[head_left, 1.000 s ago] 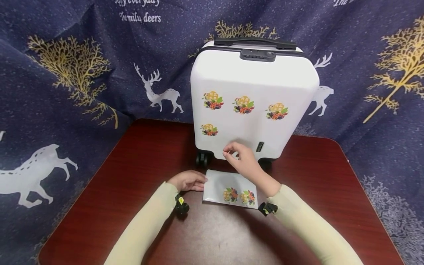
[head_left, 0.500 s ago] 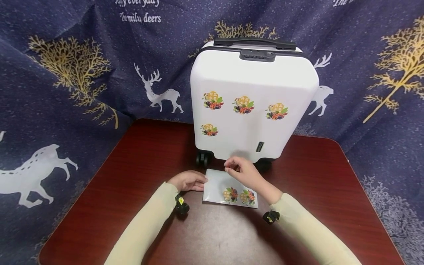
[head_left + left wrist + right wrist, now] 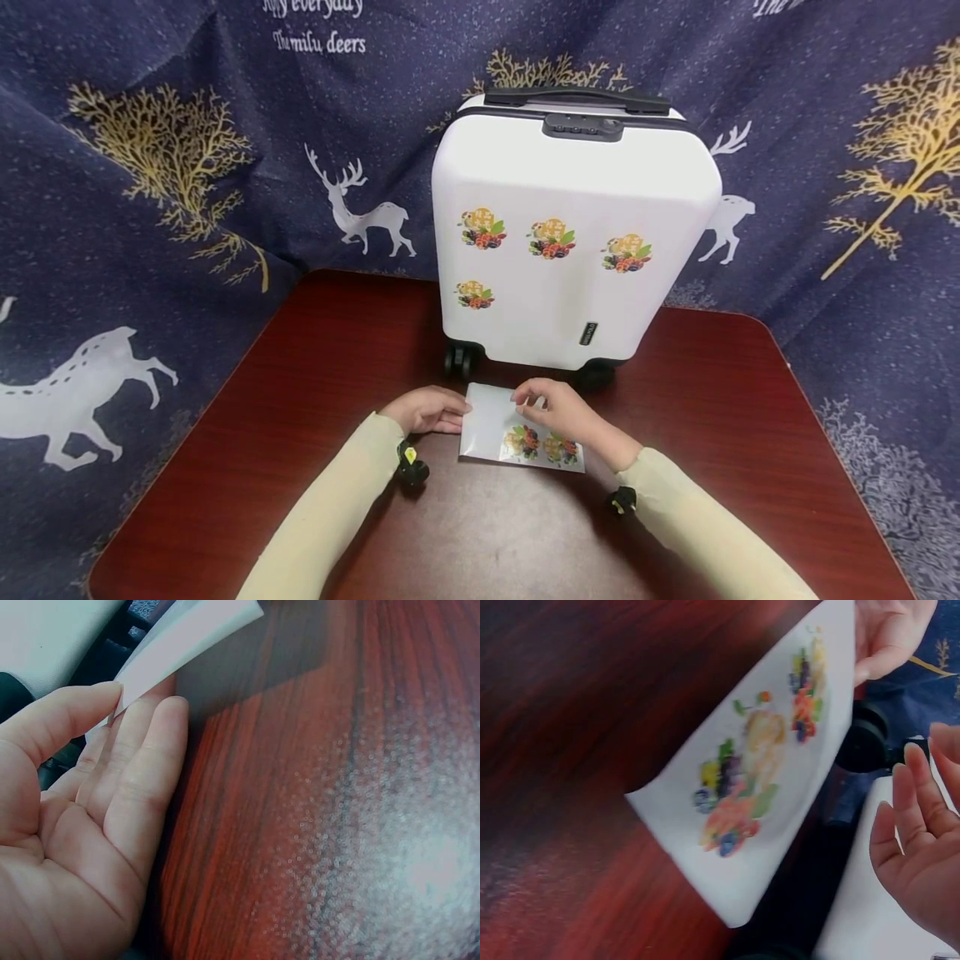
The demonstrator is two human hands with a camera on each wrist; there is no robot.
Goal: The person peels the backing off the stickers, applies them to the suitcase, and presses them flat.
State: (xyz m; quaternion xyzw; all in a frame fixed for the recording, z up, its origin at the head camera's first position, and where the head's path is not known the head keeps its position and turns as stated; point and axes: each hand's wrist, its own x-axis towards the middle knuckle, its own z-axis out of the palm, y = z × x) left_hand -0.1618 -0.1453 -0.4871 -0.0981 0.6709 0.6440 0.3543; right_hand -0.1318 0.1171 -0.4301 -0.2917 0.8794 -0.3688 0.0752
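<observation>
A white sticker sheet [image 3: 483,429] lies in front of the suitcase, bearing two fruit stickers [image 3: 522,442] along its near right part. My left hand [image 3: 426,410] pinches the sheet's left edge; the left wrist view shows the thumb pressing the sheet [image 3: 176,649] against the fingers. Above the sheet's right half hovers my right hand [image 3: 564,414], its fingers loosely bent and no item visible in them. Both stickers appear large on the tilted sheet [image 3: 720,892] in the right wrist view. Upright behind stands a white suitcase [image 3: 532,321] with several fruit stickers [image 3: 552,239] on its front.
The suitcase rests on black wheels [image 3: 458,360] and has a black top handle [image 3: 577,98] and a small dark label [image 3: 588,333]. Everything stands on a reddish-brown table [image 3: 315,367]. A dark blue cloth [image 3: 285,225] with deer and trees hangs behind.
My right hand has come down and back from the suitcase's lower front to just above the sticker sheet. The left hand keeps its hold on the sheet's edge.
</observation>
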